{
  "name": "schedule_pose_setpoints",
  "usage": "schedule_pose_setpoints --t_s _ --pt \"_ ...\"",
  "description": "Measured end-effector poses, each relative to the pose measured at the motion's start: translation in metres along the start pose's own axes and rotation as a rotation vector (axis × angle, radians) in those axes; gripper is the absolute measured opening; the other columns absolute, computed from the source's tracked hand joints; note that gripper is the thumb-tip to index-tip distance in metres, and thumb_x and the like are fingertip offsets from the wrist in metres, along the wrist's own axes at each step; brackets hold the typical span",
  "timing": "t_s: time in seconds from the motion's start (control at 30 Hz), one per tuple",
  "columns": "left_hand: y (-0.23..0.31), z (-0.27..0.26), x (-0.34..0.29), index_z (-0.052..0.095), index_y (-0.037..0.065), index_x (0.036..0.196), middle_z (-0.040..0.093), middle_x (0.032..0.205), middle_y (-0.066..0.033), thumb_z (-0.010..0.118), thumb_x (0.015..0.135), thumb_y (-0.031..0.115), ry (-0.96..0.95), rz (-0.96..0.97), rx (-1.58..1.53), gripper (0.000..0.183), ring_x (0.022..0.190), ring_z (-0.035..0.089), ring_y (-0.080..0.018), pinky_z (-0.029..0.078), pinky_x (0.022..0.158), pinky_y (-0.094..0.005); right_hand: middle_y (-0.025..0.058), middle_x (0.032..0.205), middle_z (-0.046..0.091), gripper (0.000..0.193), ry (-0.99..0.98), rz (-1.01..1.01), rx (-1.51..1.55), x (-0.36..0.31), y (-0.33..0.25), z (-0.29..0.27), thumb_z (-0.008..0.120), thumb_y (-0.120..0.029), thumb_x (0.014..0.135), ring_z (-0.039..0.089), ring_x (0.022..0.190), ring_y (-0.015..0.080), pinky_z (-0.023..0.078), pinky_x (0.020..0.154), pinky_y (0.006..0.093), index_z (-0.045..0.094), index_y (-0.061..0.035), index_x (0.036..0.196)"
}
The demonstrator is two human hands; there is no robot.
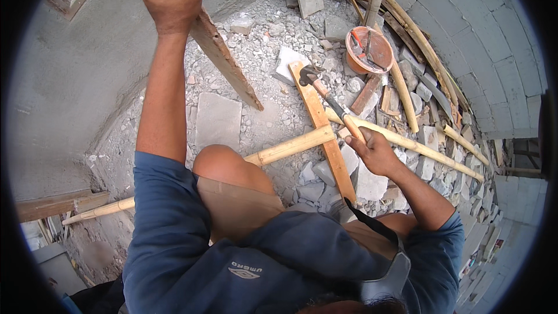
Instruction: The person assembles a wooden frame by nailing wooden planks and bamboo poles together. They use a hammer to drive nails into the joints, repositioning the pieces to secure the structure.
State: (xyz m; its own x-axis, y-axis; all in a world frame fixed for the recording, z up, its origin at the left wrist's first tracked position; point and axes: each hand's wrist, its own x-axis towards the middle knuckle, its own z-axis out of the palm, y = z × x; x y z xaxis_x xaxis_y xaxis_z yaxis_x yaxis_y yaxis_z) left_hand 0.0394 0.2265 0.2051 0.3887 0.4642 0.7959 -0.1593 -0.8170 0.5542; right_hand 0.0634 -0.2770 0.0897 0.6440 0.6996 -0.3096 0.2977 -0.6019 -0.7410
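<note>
My left hand, raised at the upper left, is closed round the top of a rough, grey-brown wooden board. The board slants down to the right from it. In my right hand is a hammer, gripped near the end of its handle. Its dark claw head points away from me, over the far end of a narrow wooden plank. That plank crosses the end of a bamboo pole; whether they are joined I cannot tell.
Broken concrete and rubble cover the ground. An orange bucket with tools stands at the far right, near more bamboo poles. A plastered wall rises on the left and a grey block wall curves along the right.
</note>
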Motion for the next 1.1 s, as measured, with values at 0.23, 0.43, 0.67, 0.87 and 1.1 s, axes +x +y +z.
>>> schedule_pose_setpoints --t_s 0.23,0.43,0.67,0.87,1.1 --pt "-0.004 -0.009 -0.045 0.048 -0.004 0.139 0.054 0.137 -0.0165 0.071 0.091 0.002 0.165 0.214 0.093 0.054 0.115 0.062 -0.0236 0.054 0.101 -0.0347 0.0071 0.072 0.054 0.035 -0.015 0.193 -0.013 -0.078 0.046 -0.038 0.069 -0.033 0.111 0.050 0.071 0.0175 0.047 0.068 0.0402 0.066 0.0001 0.099" --pt "-0.046 -0.013 -0.078 0.051 -0.011 0.136 0.062 0.132 -0.0229 0.065 0.105 0.014 0.146 -0.361 -0.058 0.042 0.112 0.068 -0.0247 0.057 0.095 -0.0357 0.0069 0.078 0.056 0.040 -0.021 0.252 0.014 -0.099 0.072 -0.044 0.068 -0.037 0.111 0.051 0.075 0.0172 0.047 0.072 0.0392 0.066 0.0017 0.105" --pt "-0.062 -0.080 -0.062 0.050 -0.015 0.144 0.066 0.134 -0.0273 0.059 0.113 0.028 0.256 -0.458 -0.111 0.053 0.116 0.071 -0.0330 0.060 0.097 -0.0434 -0.0020 0.072 0.046 0.039 0.015 0.268 0.148 -0.104 0.085 -0.048 0.068 -0.038 0.110 0.044 0.070 0.0112 0.041 0.064 0.0353 0.063 -0.0012 0.099" --pt "-0.058 -0.200 -0.088 0.037 -0.009 0.163 0.046 0.166 -0.0277 0.034 0.118 0.028 0.472 -0.764 -0.409 0.058 0.151 0.051 -0.0458 0.046 0.123 -0.0626 -0.0046 0.072 0.046 0.037 0.034 0.274 0.210 -0.100 0.093 -0.052 0.068 -0.038 0.110 0.041 0.067 0.0079 0.037 0.060 0.0323 0.064 -0.0025 0.101" --pt "-0.077 -0.245 -0.188 0.033 0.000 0.169 0.039 0.174 -0.0227 0.029 0.120 0.030 0.637 -0.959 -0.568 0.058 0.159 0.040 -0.0455 0.034 0.129 -0.0695 -0.0074 0.070 0.048 0.035 0.125 0.341 0.301 -0.104 0.093 -0.060 0.069 -0.038 0.109 0.042 0.061 0.0052 0.035 0.054 0.0282 0.067 -0.0036 0.107"
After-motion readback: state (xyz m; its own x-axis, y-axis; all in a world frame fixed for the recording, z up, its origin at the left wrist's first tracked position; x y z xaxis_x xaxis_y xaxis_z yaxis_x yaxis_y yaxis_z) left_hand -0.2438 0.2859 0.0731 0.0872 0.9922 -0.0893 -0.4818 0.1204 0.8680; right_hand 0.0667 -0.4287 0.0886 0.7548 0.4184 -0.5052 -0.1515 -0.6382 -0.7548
